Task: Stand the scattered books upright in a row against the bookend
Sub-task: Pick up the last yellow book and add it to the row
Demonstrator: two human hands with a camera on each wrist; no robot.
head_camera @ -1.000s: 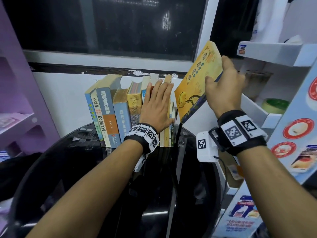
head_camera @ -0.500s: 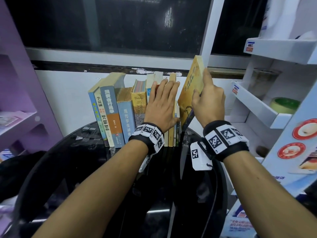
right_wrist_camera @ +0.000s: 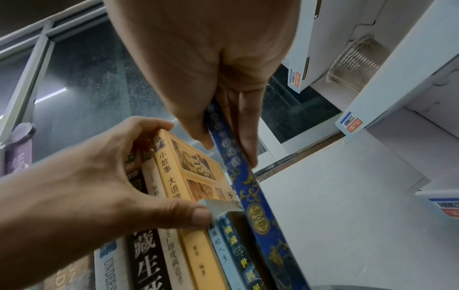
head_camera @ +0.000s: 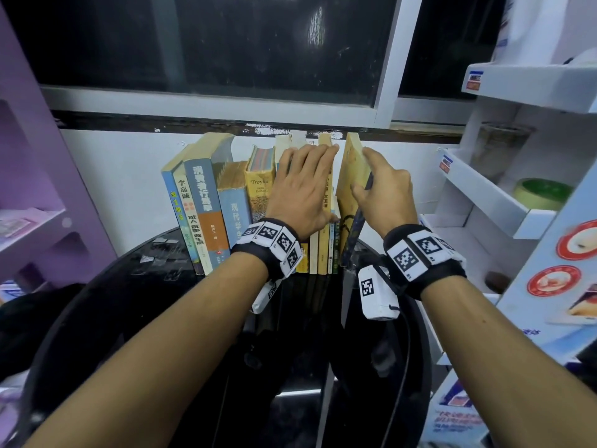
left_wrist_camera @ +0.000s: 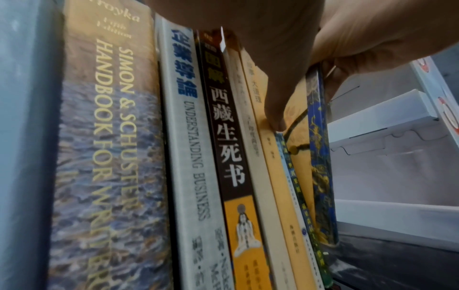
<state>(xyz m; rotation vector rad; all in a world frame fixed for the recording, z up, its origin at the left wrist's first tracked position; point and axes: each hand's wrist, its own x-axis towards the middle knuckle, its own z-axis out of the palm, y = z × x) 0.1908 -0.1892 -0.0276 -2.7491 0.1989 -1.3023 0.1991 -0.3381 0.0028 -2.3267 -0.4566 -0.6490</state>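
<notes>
A row of upright books [head_camera: 206, 202] stands on the round black table [head_camera: 129, 302] against the white wall. My left hand [head_camera: 307, 182] lies flat on the spines in the middle of the row, fingers straight, thumb [right_wrist_camera: 196, 213] pressing a thin book's spine. My right hand [head_camera: 384, 195] pinches a yellow book with a blue spine [head_camera: 352, 176] between thumb and fingers. The book stands almost upright at the row's right end, its blue spine [right_wrist_camera: 248, 188] next to the last thin book. I cannot make out a bookend.
A white shelf unit [head_camera: 504, 202] stands close on the right and carries a green tape roll [head_camera: 538, 194]. A purple shelf [head_camera: 32, 189] is on the left. A dark window [head_camera: 226, 43] runs above the books.
My right hand has brought the yellow book down from a high tilt on the right to almost upright against the row's right end. My left hand has stayed on the spines.
</notes>
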